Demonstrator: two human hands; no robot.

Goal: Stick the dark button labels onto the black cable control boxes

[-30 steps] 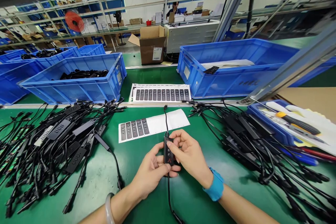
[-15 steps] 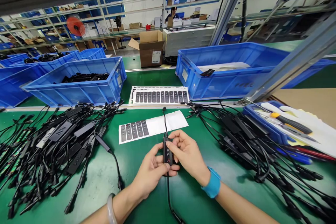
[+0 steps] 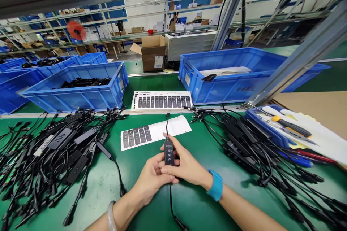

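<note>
Between my two hands is a small black inline cable controller [image 3: 169, 152] with buttons on its face and a cable leaving each end. My left hand [image 3: 153, 175] is closed around its lower left side. My right hand [image 3: 185, 164] wraps the right side, its thumb lying across the lower end of the face. Just beyond lies a white label sheet [image 3: 169, 128] with several dark button labels on its left part and bare backing on its right. Behind that, another label sheet [image 3: 162, 101] carries a full row of dark labels.
Black cabled controllers lie heaped at left [image 3: 65, 151] and at right [image 3: 241, 140]. Blue bins stand behind, one left [image 3: 78, 95] and one right [image 3: 219, 90]. A small blue tray [image 3: 252, 115] holds pliers [image 3: 291, 126]. A metal post [image 3: 298, 57] slants across the right side.
My right thumb has moved from the upper part of the controller's face to its lower end, and the right fingers now wrap its side. The whole view has shifted slightly.
</note>
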